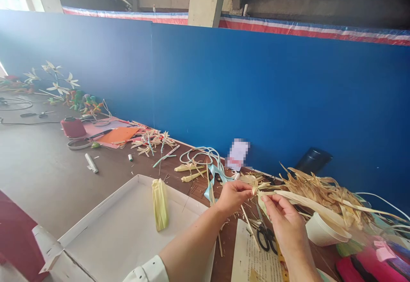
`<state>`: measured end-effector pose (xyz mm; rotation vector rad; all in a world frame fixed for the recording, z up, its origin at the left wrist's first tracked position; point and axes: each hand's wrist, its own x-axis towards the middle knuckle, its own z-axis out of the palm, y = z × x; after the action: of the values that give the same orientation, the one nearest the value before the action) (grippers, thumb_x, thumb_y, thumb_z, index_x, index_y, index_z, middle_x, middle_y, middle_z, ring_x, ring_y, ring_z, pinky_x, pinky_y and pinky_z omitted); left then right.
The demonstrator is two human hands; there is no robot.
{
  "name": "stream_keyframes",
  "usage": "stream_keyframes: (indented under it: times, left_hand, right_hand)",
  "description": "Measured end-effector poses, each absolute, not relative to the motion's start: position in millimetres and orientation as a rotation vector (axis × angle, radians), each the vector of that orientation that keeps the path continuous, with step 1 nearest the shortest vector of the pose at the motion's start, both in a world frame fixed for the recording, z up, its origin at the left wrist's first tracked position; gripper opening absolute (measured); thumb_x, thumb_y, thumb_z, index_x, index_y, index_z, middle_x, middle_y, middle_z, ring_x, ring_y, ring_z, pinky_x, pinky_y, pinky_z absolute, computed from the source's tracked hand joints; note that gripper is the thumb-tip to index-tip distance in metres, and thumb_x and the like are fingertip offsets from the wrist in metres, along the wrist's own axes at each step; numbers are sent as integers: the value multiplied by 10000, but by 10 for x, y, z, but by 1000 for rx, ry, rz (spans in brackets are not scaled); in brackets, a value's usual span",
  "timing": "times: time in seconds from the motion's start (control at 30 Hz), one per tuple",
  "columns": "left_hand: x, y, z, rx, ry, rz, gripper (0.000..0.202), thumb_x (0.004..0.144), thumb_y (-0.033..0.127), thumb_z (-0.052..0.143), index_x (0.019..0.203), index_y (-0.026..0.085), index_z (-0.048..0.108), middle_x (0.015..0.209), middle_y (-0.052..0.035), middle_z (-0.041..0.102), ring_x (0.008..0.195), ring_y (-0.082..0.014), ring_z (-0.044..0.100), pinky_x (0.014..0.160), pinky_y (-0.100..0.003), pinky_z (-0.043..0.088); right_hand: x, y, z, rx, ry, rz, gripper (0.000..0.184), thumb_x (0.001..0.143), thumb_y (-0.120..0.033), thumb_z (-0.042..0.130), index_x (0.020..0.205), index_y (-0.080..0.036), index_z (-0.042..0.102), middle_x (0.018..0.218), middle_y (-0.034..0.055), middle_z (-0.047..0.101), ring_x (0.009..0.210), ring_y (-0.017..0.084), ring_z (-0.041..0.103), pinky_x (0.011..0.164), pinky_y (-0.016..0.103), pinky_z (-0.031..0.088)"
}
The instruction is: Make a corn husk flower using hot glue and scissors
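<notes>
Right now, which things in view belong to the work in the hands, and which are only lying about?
Likely in the work:
- pale husk, between left hand and right hand
- dried husk pile, probably material
- scissors, perhaps

Apparently lying about:
- orange sheet
- black cylinder
- printed page

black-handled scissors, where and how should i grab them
Probably best to take the scissors by the left black loop, from the near left: the loops face the wearer, blades point away, and the right hand crowds the other loop.
</notes>
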<state>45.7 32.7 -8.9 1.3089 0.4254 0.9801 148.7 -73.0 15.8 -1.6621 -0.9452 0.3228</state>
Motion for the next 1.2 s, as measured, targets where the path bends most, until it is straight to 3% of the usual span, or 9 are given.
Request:
stream_keyframes:
  times: [0.1,0.23,0.6,0.77,0.9,1.03,1.2]
  left_hand:
    - [454,319,-81,1263,416,962,407,584,498,736,735,121,718,654,-18,587,622,-103,459,610,-239,367]
    - [436,301,-42,1214,412,936,431,569,509,745,731,112,709,616,-2,556,594,-89,438,603,-235,356]
    - [454,318,-90,1214,338,933,377,613,450,742,772,116,667,697,-16,596,631,-92,484,666,-243,391]
    - [449,352,-95,1237,340,915,379,625,462,729,758,117,648,671,-6,570,619,-88,474,655,-237,392]
    - [443,370,-106,1259,336,897,384,621,467,730,754,117,645,669,-4,565,619,-88,472,655,-236,388]
    - [447,373,-130,1276,302,860,386,619,466,733,762,118,647,656,4,552,614,-84,460,649,-233,376]
    - [442,373,-124,1270,305,846,403,600,473,743,760,116,647,649,7,541,607,-78,444,637,-229,367]
  right_hand:
    - [1475,-733,167,-1684,-1000,260,346,724,-521,628,855,-200,627,787,29,665,721,181,594,712,295,446]
    - [1473,-718,145,-1650,-997,274,359,717,-522,633,871,-199,623,798,35,671,741,191,607,724,300,453]
    - [1460,-710,111,-1644,-909,345,412,680,-537,673,887,-184,620,763,30,652,646,163,564,565,258,427]
    - [1508,-730,81,-1493,-753,503,559,670,-482,713,1126,-205,545,873,23,643,617,124,542,552,240,452]
    - [1605,-780,126,-1564,-869,421,610,732,-511,632,1282,-287,491,1184,52,581,778,170,599,655,297,501]
    - [1692,-799,181,-1738,-1278,12,384,793,-504,530,1058,-264,671,1139,56,603,1019,231,557,904,374,426]
    - [1731,-810,167,-1832,-1463,-9,321,822,-480,503,955,-249,681,1035,57,630,962,215,572,868,348,425]
